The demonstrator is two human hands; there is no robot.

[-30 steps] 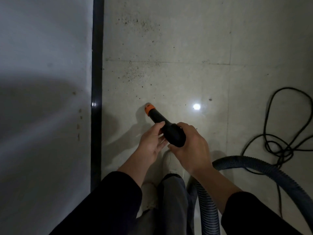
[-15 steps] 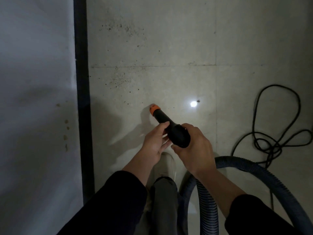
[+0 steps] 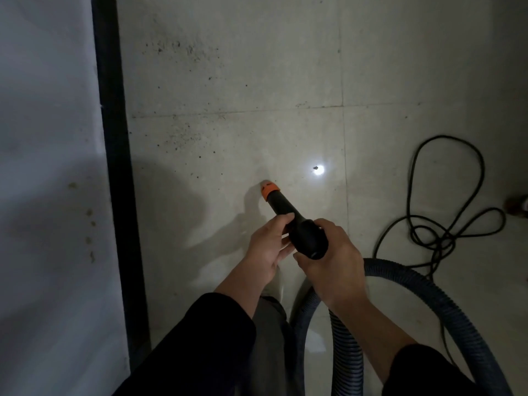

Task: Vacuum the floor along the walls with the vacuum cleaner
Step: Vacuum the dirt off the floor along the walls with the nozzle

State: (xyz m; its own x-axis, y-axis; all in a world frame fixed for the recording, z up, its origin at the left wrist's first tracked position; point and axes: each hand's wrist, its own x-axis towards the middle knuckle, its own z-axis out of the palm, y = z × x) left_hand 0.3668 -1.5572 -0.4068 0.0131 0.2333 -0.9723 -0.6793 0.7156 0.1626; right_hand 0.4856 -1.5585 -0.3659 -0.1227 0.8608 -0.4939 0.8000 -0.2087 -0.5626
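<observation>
**A:** What's closest in?

**B:** The ribbed hose [image 3: 345, 355], curving over the floor [image 3: 271, 81] behind the right wrist. A tangled black cord [image 3: 428, 238] lies off to its right.

**A:** And the hands?

**B:** Both are on the vacuum nozzle [image 3: 288, 215]. The right hand [image 3: 334, 264] is wrapped round its thick rear end. The left hand [image 3: 265, 247] has its fingers curled under the narrower barrel, thumb on top.

**A:** Where's the nozzle pointing?

**B:** Forward and down. Its orange tip [image 3: 268, 190] is at the floor or just above it (the shadow makes contact hard to call). It's well apart from the black skirting [image 3: 114, 138] at the foot of the wall [image 3: 48, 124].

**A:** So which step is this?

**B:** I'd say mid-pass, working forward beside the wall. The tile beyond the tip carries dark specks [image 3: 183, 138], and a second scatter [image 3: 177, 48] lies farther on, past the joint.

**A:** Next move?

**B:** Probably swinging the tip left toward the skirting and pushing ahead through the specks, with enough hose slack to follow.
</observation>
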